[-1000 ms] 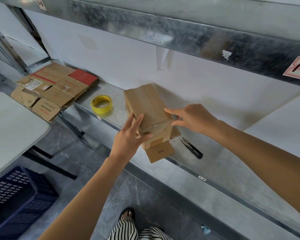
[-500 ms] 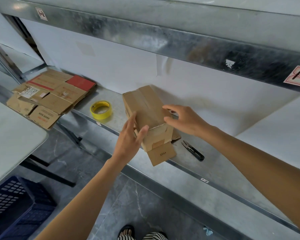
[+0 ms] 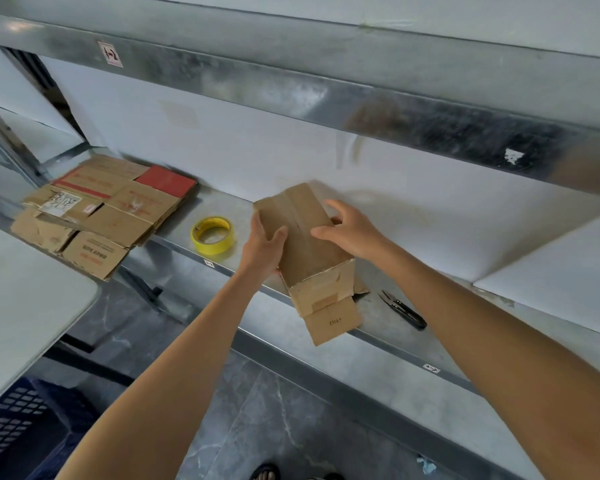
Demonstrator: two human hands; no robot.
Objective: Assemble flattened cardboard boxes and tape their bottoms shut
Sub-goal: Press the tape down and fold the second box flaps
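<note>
On the metal shelf [image 3: 378, 344], near its front edge, stands the brown cardboard box [image 3: 305, 244], scuffed and creased. A clear tape strip runs along its upper seam, and a printed flap juts past the edge. The left grip [image 3: 262, 244] clasps its left side, thumb on top. The right grip [image 3: 352, 230] curls over its right edge. A yellow tape roll [image 3: 212, 235] lies just left.

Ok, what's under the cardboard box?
The cardboard box stands on the metal shelf; a loose flap sticks out beneath its near end. Its underside is hidden.
</note>
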